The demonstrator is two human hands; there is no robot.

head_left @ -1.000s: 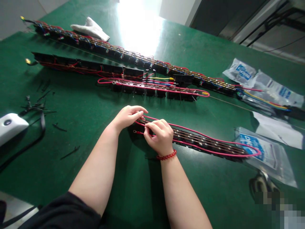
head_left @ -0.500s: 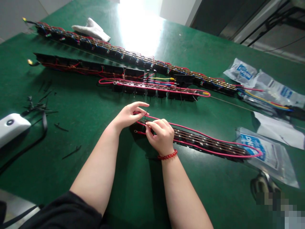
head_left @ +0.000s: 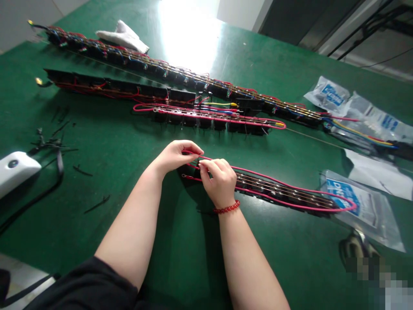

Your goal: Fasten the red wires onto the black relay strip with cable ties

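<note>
Head view: both hands meet at the left end of a wired strip [head_left: 277, 189], a long, narrow black bar with rows of small metallic contacts glinting along it. It lies on the counter just ahead of the person and runs off to the right. A glossy pink wire [head_left: 354, 206] loops right round the strip, one run above and one below, with a rounded turn at the far end.

The left hand [head_left: 176, 156] is arched, its fingertips pinched on the upper run of that wire. The right hand [head_left: 219, 181] is curled tight, fingertips pressed onto the strip's end, with a red bead bracelet [head_left: 226, 209] on its wrist.

Behind them lie more strips [head_left: 206, 117] of the same build, bristling with red, yellow and blue leads. Crinkly clear plastic bags [head_left: 361, 206] sit to the right, one under the strip's tip. A soft white glove [head_left: 124, 36] lies far back, and thin black offcuts [head_left: 48, 144] are scattered to the left, beside a smooth white device [head_left: 16, 165].

The counter [head_left: 129, 181] is matte green, with a bright glare washing its far side. Pale walls and dark framing stand beyond it.
</note>
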